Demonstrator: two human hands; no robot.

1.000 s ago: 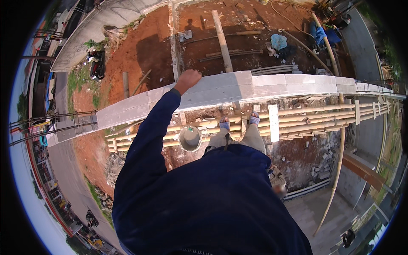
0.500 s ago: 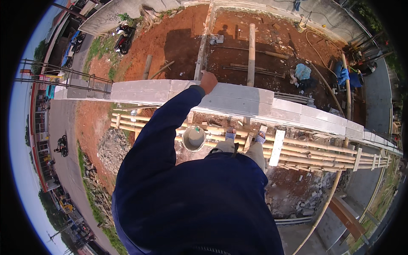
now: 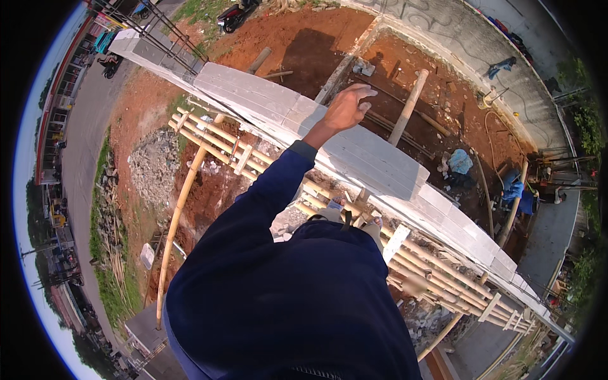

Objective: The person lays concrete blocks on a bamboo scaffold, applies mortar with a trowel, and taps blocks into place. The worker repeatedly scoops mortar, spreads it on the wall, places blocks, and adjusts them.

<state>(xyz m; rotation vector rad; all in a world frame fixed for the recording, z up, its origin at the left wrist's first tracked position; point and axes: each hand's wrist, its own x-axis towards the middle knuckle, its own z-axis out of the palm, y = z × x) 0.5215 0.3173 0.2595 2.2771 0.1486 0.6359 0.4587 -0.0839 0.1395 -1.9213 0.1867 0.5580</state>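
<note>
My left hand [image 3: 348,104], in a dark blue sleeve, is raised over the top of a long grey block wall [image 3: 383,158], fingers loosely bent and apart, with nothing visible in them. Whether it touches the blocks I cannot tell. My right hand does not show. Below the wall, my sandalled feet and light trousers are partly hidden by my body, on a platform of bamboo poles [image 3: 253,155] with a short pale board [image 3: 396,244] across it.
Rebar [image 3: 180,47] juts from the wall's far left end. Beyond the wall lie red soil, a loose bamboo pole [image 3: 408,107], a blue sack [image 3: 460,161] and a concrete boundary wall [image 3: 437,22]. A road [image 3: 79,164] runs far below at left; rubble [image 3: 155,161] lies beside it.
My left hand has lifted from a curled position on the blocks and moved right, fingers loosening. The view has rotated, so the wall now slants down to the right and the bucket is hidden.
</note>
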